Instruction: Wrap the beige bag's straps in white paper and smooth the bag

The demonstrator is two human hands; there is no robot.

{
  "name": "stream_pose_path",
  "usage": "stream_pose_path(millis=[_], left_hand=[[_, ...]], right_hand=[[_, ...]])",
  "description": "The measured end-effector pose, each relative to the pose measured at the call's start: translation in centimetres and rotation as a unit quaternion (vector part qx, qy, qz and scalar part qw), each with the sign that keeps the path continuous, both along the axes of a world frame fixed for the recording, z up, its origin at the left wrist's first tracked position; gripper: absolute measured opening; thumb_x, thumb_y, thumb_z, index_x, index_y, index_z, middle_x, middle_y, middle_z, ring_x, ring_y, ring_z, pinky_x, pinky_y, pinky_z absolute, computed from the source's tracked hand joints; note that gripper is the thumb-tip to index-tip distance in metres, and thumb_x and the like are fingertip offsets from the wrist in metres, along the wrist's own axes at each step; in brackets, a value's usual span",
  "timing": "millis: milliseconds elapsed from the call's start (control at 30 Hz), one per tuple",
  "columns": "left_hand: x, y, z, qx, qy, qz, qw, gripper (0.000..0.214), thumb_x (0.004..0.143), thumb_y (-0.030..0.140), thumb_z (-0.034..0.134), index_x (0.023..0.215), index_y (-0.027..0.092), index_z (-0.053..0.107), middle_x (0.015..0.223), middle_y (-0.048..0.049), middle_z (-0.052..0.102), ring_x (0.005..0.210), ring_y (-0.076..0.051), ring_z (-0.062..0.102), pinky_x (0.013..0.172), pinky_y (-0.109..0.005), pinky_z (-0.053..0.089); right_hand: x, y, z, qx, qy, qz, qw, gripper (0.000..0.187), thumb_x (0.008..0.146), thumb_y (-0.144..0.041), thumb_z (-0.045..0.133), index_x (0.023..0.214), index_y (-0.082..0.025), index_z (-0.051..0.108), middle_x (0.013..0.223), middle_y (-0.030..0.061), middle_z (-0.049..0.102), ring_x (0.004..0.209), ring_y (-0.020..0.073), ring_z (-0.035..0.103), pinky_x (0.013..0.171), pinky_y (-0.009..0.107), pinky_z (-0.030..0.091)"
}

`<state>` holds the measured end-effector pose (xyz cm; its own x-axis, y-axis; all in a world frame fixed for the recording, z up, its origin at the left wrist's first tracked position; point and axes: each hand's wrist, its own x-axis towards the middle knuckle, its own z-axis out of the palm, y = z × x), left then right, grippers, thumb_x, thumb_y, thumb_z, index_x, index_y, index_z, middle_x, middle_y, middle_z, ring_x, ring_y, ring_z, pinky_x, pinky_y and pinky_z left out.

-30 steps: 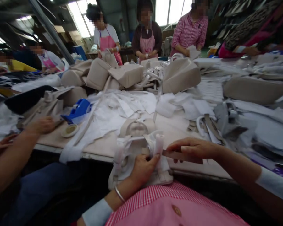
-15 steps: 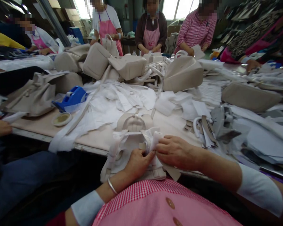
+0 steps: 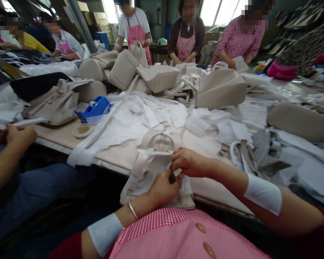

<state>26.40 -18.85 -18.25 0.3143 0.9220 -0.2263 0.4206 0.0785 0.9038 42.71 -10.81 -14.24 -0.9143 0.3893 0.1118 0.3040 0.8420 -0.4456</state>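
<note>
A small beige bag (image 3: 126,192) lies in front of me at the table edge, its handle and straps partly covered in thin white wrapping (image 3: 138,167). My left hand (image 3: 164,187) is closed low over the bag's right part, with thumb and fingers pinching a narrow beige strip (image 3: 176,173). Just above it, my right hand (image 3: 188,162) has its fingertips curled together on the same strip. My fingers hide most of the strip and the strap beneath.
White foam sheets (image 3: 151,111) are spread beyond the bag. A blue tape dispenser (image 3: 95,109) and a tape roll (image 3: 82,130) sit to the left, near a co-worker's hand (image 3: 20,138). Beige bags (image 3: 221,88) are piled behind. Loose straps (image 3: 247,153) lie at right. Several co-workers stand opposite.
My right hand has moved up and left over the bag, and the beige strip that hung below it is now between my hands. The white roll is no longer visible. The view has shifted left.
</note>
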Motion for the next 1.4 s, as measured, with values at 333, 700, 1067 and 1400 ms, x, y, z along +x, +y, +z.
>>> stream_pose_path(millis=[333,700,1067,1400], left_hand=[[0.7,0.7,-0.3,-0.029,-0.036,0.031,0.998,0.023,0.084,0.035,0.059,0.091,0.015,0.066,0.069,-0.0020,0.066,0.062,-0.015,0.057,0.058,-0.027,0.041],[0.6,0.6,-0.1,-0.027,-0.046,0.027,0.998,0.026,0.089,0.032,0.051,0.075,0.016,0.066,0.063,-0.0009,0.064,0.058,-0.014,0.055,0.056,-0.026,0.041],[0.2,0.9,-3.1,0.081,0.003,-0.006,0.997,0.018,0.074,0.009,0.053,0.064,0.022,0.061,0.080,-0.0064,0.071,0.077,-0.022,0.062,0.068,-0.032,0.048],[0.4,0.7,-1.1,-0.029,0.000,0.032,0.999,0.034,0.088,0.040,0.052,0.063,0.018,0.061,0.058,-0.0017,0.057,0.055,-0.015,0.049,0.051,-0.029,0.032]], right_hand=[[0.1,0.0,-1.0,-0.057,0.099,-0.008,0.993,0.010,0.085,-0.020,0.068,0.077,-0.017,0.072,0.073,0.0036,0.067,0.079,0.0159,0.060,0.084,0.032,0.041],[0.3,0.1,-1.0,-0.063,0.114,-0.006,0.992,0.013,0.087,-0.011,0.062,0.085,-0.017,0.074,0.080,0.0047,0.069,0.082,0.0161,0.061,0.084,0.032,0.044],[-2.9,-3.8,4.4,0.063,-0.193,-0.047,0.978,0.011,0.078,-0.008,0.060,0.077,-0.013,0.070,0.075,0.0095,0.069,0.067,0.0196,0.060,0.061,0.030,0.041],[2.0,-3.2,0.8,-0.068,0.200,-0.428,0.879,0.034,0.095,-0.036,0.049,0.078,-0.013,0.069,0.066,0.0046,0.065,0.059,0.0152,0.059,0.055,0.025,0.043]])
